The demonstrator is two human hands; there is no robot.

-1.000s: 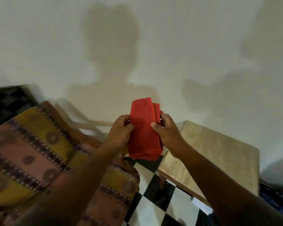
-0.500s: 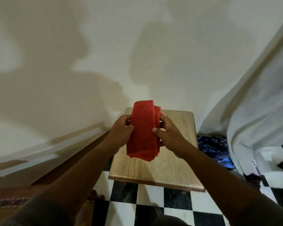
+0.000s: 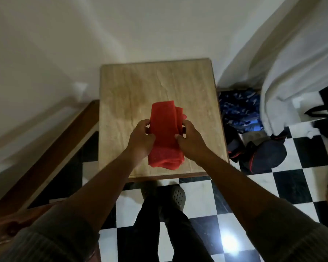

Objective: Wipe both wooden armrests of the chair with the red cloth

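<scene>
Checkered black-and-white floor (image 3: 295,178) and a pale wall frame the head view, with a small wooden-topped table (image 3: 133,87) directly ahead of the person's legs and crocs-style shoe (image 3: 179,196).

Both hands meet over the near half of that table. The red cloth (image 3: 164,135), folded into a long narrow pad, sits between them: the left hand (image 3: 140,138) pinches its left edge and the right hand (image 3: 191,140) its right edge, thumbs on top and fingers (image 3: 144,122) curled round behind. So both sets of fingers are closed on the cloth. Its long axis runs away from the person, one end sticking out beyond the fingers toward the wall, the other hanging below the palms toward the table's near edge. Whether that lower end touches the tabletop cannot be told.

No armrest is clearly in sight; a dark wooden rail (image 3: 45,159) slants off to the left of the left fingers, and whether it belongs to the chair is unclear. Judging by that, the left hand is nearer to whatever lies that way, and wiping has not begun. A dark bag (image 3: 263,157) and white draped fabric (image 3: 292,76) lie well right of the right fingers.
</scene>
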